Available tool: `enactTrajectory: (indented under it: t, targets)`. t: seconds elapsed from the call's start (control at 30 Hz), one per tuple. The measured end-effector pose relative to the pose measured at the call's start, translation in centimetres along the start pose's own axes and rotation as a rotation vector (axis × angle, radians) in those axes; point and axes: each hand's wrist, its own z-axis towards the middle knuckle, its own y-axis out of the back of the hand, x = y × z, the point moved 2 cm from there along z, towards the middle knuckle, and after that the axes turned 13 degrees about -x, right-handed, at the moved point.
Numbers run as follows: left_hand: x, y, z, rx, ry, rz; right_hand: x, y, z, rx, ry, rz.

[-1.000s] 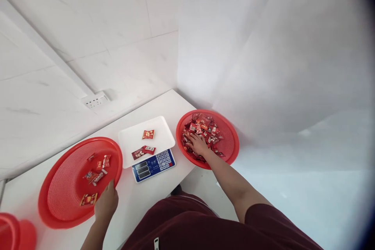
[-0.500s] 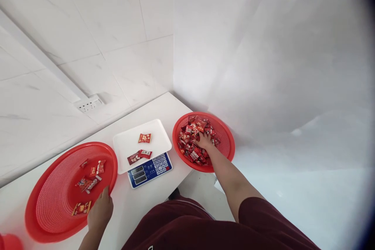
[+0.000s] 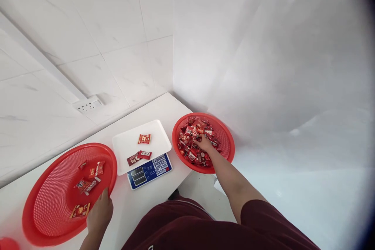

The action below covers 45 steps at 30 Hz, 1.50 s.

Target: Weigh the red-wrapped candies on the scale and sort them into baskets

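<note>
My left hand point(image 3: 100, 211) is closed round the near right rim of a red plastic basket point(image 3: 43, 172). Several red wrapped snacks point(image 3: 83, 184) lie scattered on that basket's bottom. To the right, my right hand point(image 3: 204, 143) reaches into a second red basket point(image 3: 227, 140), heaped with small red packets point(image 3: 191, 154). Its fingers are pinched together on a wrapped snack point(image 3: 197, 139) at the top of the pile, mostly covered by the fingers. Between the baskets, a white weighing tray point(image 3: 123, 140) carries a red and gold packet point(image 3: 144, 139) and two darker red packets point(image 3: 138, 157).
A scale with a blue keypad panel point(image 3: 150, 171) sits under the white tray. The white table point(image 3: 166, 107) meets a tiled wall, which bears a power socket point(image 3: 88, 104). Part of another red object point(image 3: 8, 243) shows at the lower left edge.
My right hand's fingers, spread over the packets before, have drawn together into a pinch. My left hand stays on the rim, and the left basket has shifted slightly left in view.
</note>
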Motion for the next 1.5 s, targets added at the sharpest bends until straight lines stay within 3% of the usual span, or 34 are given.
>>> enactTrajectory:
  t: [0.1,0.2,0.33,0.63,0.8,0.9,1.2,1.3,1.37,1.5]
  targets:
    - [0.0,-0.1,0.1,-0.008,0.005,-0.01,0.8,-1.0,-0.5,-0.067,-0.137,0.019]
    - [-0.1,-0.2,0.1,-0.005,0.009,-0.001,1.7,-2.0,-0.4,-0.135,-0.264,0.19]
    - [-0.2,-0.1,0.1,0.007,0.013,0.022,1.3,-2.1,0.2,-0.094,-0.257,0.407]
    - [0.0,-0.3,0.3,-0.029,0.014,-0.009,-1.3,1.7,-0.5,0.085,-0.224,0.868]
    - [-0.2,0.0,0.5,-0.005,0.041,-0.015,-1.4,3.7,-1.6,0.187,-0.262,1.142]
    - [-0.3,0.1,0.5,0.011,0.043,-0.002,-1.0,4.6,-2.0,0.184,-0.255,1.246]
    - [-0.3,0.2,0.3,-0.005,0.038,-0.019,-0.6,5.2,-1.6,0.048,-0.007,0.941]
    - [-0.2,0.1,0.3,0.005,0.039,-0.023,-0.9,4.9,-1.4,0.191,0.102,0.734]
    - [-0.2,0.1,0.3,0.002,0.038,-0.026,-1.3,4.4,-0.9,0.229,0.097,0.585]
    - [-0.3,0.0,0.3,0.002,0.036,-0.025,-2.2,3.4,1.1,-0.088,-0.09,0.43]
